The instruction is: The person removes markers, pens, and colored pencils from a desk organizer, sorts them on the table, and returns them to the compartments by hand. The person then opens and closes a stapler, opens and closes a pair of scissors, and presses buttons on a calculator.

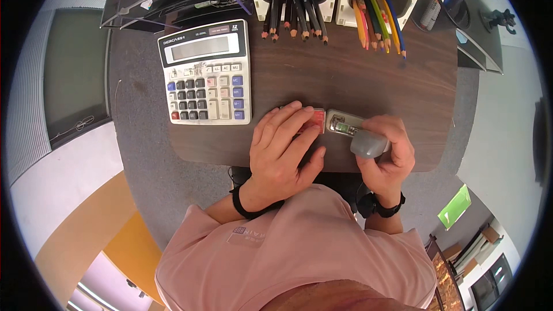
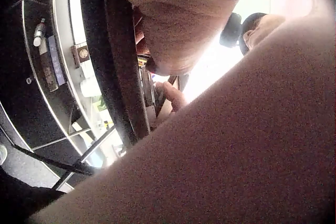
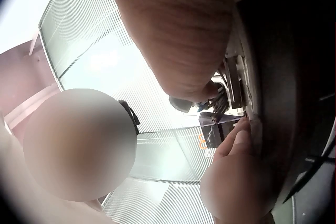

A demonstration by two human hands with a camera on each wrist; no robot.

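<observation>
My right hand grips a grey stapler near the front edge of the desk, thumb and fingers curled round its rounded end. The stapler's pale base points left, with its metal inner parts showing. Just left of it lies a small red and white box, largely covered by my left hand. The left fingers rest over this box, fairly straight, with the thumb held apart on the near side. In the right wrist view the stapler's grey end peeks out beside my right hand.
A large calculator lies to the left on the brown desk. Behind are a dark organizer, holders with black pencils and coloured pencils, and a mesh pen cup.
</observation>
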